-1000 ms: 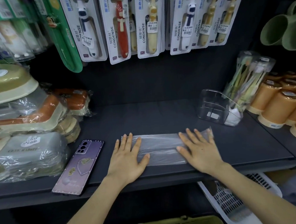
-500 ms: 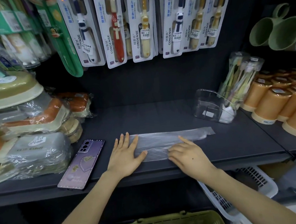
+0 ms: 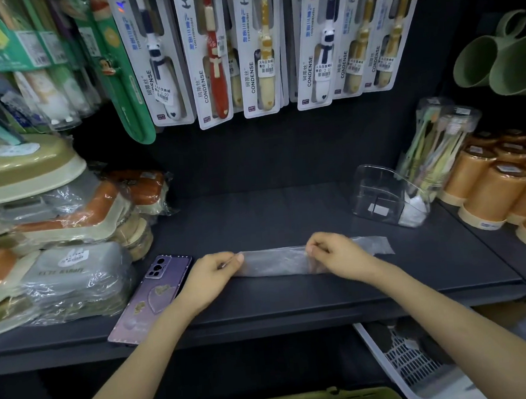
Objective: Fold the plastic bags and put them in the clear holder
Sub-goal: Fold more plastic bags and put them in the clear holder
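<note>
With left hand and right hand each pinching, apparently, the far edge of the plastic bag, fold toward near edge evenly; press crease flat.

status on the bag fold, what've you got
Left hand and right hand both pinching the plastic bag, a flat strip on the shelf. Clear holder back right, bag not yet in it. Phone beside left hand, not in the way.
</note>
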A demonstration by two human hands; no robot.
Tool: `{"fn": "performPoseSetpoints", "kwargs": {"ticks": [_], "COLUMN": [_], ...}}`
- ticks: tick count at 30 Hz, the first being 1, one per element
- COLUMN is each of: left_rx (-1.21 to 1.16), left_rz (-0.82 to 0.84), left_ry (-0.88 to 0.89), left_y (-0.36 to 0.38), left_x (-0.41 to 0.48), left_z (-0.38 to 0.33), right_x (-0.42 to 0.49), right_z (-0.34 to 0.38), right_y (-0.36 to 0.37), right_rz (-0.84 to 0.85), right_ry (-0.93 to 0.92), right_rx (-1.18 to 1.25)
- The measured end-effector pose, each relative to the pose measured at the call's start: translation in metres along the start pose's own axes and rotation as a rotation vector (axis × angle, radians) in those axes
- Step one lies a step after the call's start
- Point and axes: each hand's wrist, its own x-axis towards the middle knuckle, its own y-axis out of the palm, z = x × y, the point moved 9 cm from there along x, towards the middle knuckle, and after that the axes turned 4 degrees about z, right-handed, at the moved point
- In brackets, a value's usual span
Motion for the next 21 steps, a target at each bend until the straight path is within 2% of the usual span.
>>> {"fn": "performPoseSetpoints", "kwargs": {"ticks": [2, 6, 9, 17, 19, 21], "left_rx": [-0.018, -0.014, -0.053, -0.248, -0.117, 0.215], "left_rz": [-0.029, -0.047, -0.068, -0.198, -0.247, -0.379], "left_ry": [-0.016, -0.073, -0.095, -0.300, -0.316, -0.291], "left_y": [-0.003, -0.005, -0.008, -0.024, -0.026, -0.035], "left_x": [0.005, 0.011, 0.013, 0.012, 0.012, 0.005], "left_z": [0.003, 0.010, 0.009, 0.031, 0.030, 0.012], "right_x": [0.004, 0.008, 0.014, 0.029, 0.030, 0.031], "right_z": [-0.003, -0.016, -0.031, -0.048, -0.049, -0.051], "right_y": [-0.001, -0.012, -0.010, -0.003, -0.003, -0.003], "right_rz": [0.037, -0.016, -0.035, -0.008, -0.014, -0.017], "right_ry": [0.017, 0.053, 0.131, 0.262, 0.284, 0.304], "right_rx": [0.142, 0.316, 0.300, 0.167, 0.125, 0.096]}}
